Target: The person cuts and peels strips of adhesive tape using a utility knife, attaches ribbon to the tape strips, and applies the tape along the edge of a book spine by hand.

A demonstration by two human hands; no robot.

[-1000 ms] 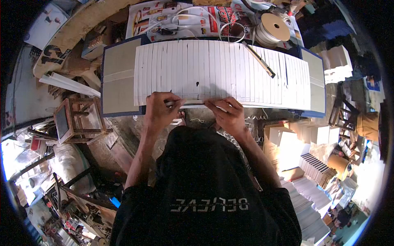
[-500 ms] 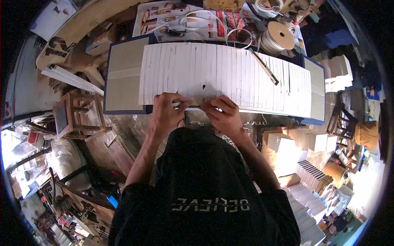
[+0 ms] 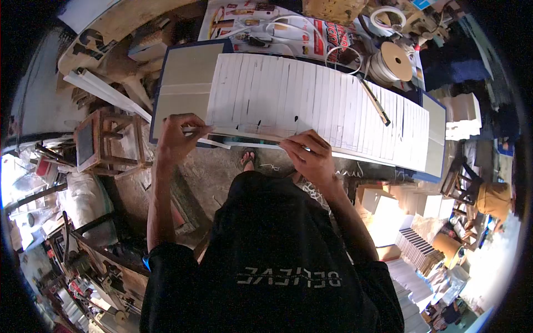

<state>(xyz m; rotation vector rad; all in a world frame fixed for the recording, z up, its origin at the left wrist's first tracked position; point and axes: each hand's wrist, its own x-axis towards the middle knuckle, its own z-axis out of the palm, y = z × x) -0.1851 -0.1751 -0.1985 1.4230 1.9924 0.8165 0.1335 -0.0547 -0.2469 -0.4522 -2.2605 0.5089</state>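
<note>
A long row of white book blocks (image 3: 266, 91) stands packed side by side, spines up, between grey boards with blue edges (image 3: 191, 69). At the row's near left corner, my left hand (image 3: 180, 136) pinches one end of a thin pale strip (image 3: 244, 134). The strip runs along the near edge of the row to my right hand (image 3: 311, 152), whose thumb and fingers are pressed together on it. A cutter knife (image 3: 375, 102) lies across the spines on the right. Behind it sits a spool of white ribbon (image 3: 393, 62), with a loop hanging loose.
Beyond the row is a printed poster sheet (image 3: 305, 36) with white cord on it. A wooden stool (image 3: 108, 141) stands at the left. Stacks of paper and books (image 3: 416, 250) are at the lower right. A foot in a sandal (image 3: 248, 160) shows below.
My left hand has moved left, away from my right hand, and the pale strip now spans the wider gap. The whole view has shifted, so the row appears farther right and tilted.
</note>
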